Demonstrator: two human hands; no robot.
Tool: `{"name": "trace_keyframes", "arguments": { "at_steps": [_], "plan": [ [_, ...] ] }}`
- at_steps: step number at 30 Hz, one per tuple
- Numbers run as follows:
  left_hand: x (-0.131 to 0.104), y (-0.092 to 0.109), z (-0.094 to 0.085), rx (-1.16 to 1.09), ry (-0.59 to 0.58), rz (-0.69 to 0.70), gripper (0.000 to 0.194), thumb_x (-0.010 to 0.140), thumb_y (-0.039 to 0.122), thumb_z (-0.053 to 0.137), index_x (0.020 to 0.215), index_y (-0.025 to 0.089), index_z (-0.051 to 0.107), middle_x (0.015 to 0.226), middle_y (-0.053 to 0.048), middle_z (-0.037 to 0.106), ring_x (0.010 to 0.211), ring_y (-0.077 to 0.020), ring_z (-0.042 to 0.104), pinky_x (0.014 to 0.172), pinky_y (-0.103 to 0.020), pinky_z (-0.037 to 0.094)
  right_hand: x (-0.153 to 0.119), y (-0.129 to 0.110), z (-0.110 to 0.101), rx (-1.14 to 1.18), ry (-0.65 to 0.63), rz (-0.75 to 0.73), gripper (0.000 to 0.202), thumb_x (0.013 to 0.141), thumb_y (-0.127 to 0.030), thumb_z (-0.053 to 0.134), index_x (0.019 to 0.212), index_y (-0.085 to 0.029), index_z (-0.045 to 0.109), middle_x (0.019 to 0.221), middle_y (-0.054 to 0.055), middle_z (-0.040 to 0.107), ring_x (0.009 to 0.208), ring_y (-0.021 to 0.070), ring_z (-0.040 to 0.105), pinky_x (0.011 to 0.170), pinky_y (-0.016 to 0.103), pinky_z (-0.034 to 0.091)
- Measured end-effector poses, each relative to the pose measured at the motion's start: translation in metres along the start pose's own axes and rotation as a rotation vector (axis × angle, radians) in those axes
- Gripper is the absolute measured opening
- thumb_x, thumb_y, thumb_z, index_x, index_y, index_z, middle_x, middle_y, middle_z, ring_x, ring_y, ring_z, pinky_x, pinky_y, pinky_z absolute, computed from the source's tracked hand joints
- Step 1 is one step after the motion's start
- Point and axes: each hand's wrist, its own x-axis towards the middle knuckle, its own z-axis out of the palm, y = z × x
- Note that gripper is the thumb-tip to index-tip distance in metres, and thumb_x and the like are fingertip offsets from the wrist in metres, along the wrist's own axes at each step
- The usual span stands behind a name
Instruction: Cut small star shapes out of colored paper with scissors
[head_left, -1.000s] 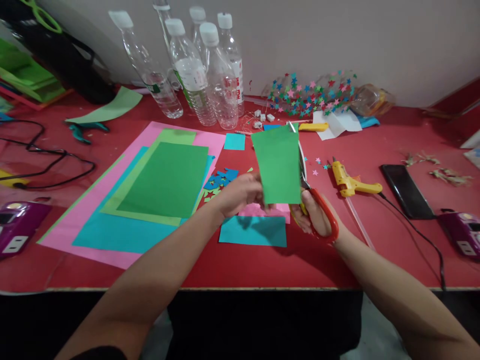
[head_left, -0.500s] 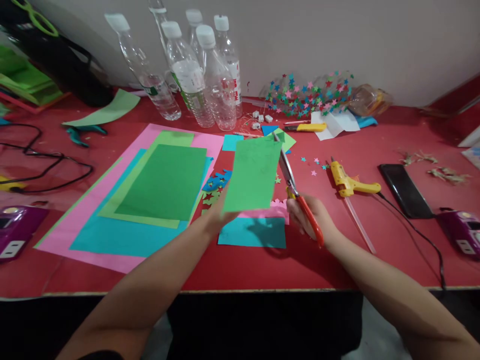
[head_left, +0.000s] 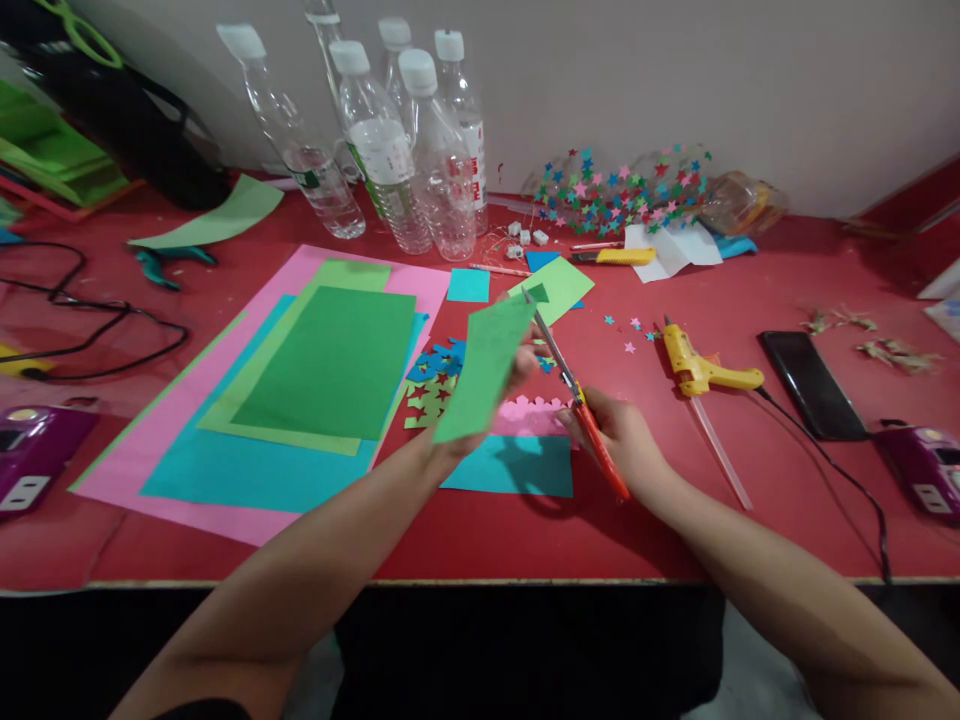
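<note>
A green sheet of paper point(head_left: 484, 370) is held up off the table in my left hand point(head_left: 517, 372), which is mostly behind it with some fingertips showing at its right edge. My right hand point(head_left: 619, 435) is closed around the red handles of a pair of scissors point(head_left: 574, 385). The blade tips meet the sheet's upper right corner. Under my hands lie a blue paper rectangle point(head_left: 510, 465) and a pink strip with a notched edge point(head_left: 529, 415). Beside the sheet are blue and light green papers with star-shaped holes point(head_left: 427, 400).
Large coloured sheets point(head_left: 322, 360) lie stacked on the left. Several plastic bottles point(head_left: 386, 160) stand at the back, near a clear bottle covered in paper stars point(head_left: 622, 190). On the right are a yellow glue gun point(head_left: 697, 365) and a black phone point(head_left: 810, 385). A yellow cutter point(head_left: 622, 257) lies behind.
The green sheet has turned and tilted, moving slightly left, so fingers of my left hand now show at its right edge. The scissors have shifted slightly left and down with my right hand.
</note>
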Motion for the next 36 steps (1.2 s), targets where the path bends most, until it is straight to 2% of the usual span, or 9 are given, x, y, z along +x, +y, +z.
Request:
{"name": "trace_keyframes", "arguments": {
  "at_steps": [3,7,9,12,17,23,28,36],
  "plan": [
    [0.000,0.008,0.001,-0.107,-0.074,-0.001,0.061,0.073,0.078,0.042,0.090,0.023,0.064,0.096,-0.008,0.071,0.103,-0.0238,0.064,0.093,-0.039,0.050,0.000,-0.001,0.001,-0.010,0.020,-0.003,0.041,0.081,-0.055,0.054,0.064,-0.021,0.039,0.055,-0.005,0.036,0.054,0.0110,0.030,0.048,0.023,0.024],
    [0.001,0.016,0.001,-0.212,-0.030,0.043,0.053,0.067,0.074,0.056,0.079,0.023,0.062,0.106,-0.007,0.070,0.108,-0.0244,0.062,0.088,-0.037,0.051,0.000,0.000,0.000,-0.041,0.034,-0.011,0.041,0.081,-0.054,0.054,0.064,-0.021,0.039,0.054,-0.005,0.036,0.053,0.0109,0.031,0.047,0.023,0.023],
    [0.001,0.018,0.001,-0.243,0.008,0.043,0.046,0.069,0.068,0.058,0.076,0.022,0.062,0.107,-0.007,0.070,0.108,-0.0244,0.063,0.084,-0.037,0.052,0.000,0.001,0.000,-0.056,0.027,-0.012,0.040,0.081,-0.053,0.055,0.064,-0.021,0.038,0.054,-0.005,0.037,0.053,0.0106,0.031,0.046,0.023,0.023],
    [0.001,0.018,0.000,-0.292,0.097,0.029,0.036,0.078,0.055,0.053,0.074,0.020,0.062,0.101,-0.009,0.071,0.104,-0.0239,0.064,0.080,-0.036,0.052,0.000,0.002,0.000,-0.069,0.000,-0.014,0.039,0.081,-0.053,0.054,0.065,-0.021,0.039,0.053,-0.005,0.038,0.051,0.0103,0.030,0.046,0.023,0.023],
    [0.005,0.015,-0.005,-0.344,0.191,0.012,0.021,0.075,0.039,0.057,0.070,0.018,0.060,0.082,-0.007,0.071,0.088,-0.0203,0.067,0.075,-0.033,0.050,0.000,0.004,0.003,-0.080,-0.024,-0.055,0.039,0.082,-0.052,0.055,0.065,-0.021,0.039,0.055,-0.006,0.035,0.052,0.0100,0.028,0.047,0.023,0.023],
    [0.009,0.009,-0.007,-0.269,0.313,-0.014,0.019,0.072,0.035,0.067,0.066,0.017,0.063,0.062,0.001,0.063,0.057,-0.0093,0.057,0.061,-0.025,0.045,-0.004,0.001,0.001,0.107,-0.139,-0.076,0.039,0.085,-0.053,0.051,0.066,-0.021,0.039,0.056,-0.005,0.036,0.052,0.0107,0.033,0.048,0.024,0.026],
    [0.010,0.008,-0.011,-0.145,0.318,0.020,0.024,0.075,0.039,0.066,0.065,0.018,0.063,0.065,0.000,0.064,0.060,-0.0093,0.057,0.064,-0.025,0.046,-0.005,-0.001,-0.008,0.165,-0.228,-0.071,0.040,0.089,-0.056,0.044,0.067,-0.022,0.038,0.052,-0.005,0.037,0.048,0.0112,0.035,0.046,0.024,0.026],
    [0.012,0.016,-0.016,-0.111,0.321,0.043,0.023,0.075,0.037,0.067,0.062,0.018,0.064,0.061,0.001,0.062,0.054,-0.0078,0.054,0.054,-0.023,0.041,-0.003,-0.002,-0.018,0.013,-0.259,-0.117,0.038,0.086,-0.054,0.051,0.072,-0.020,0.044,0.064,-0.003,0.041,0.058,0.0119,0.038,0.054,0.025,0.030]
  ]
}}
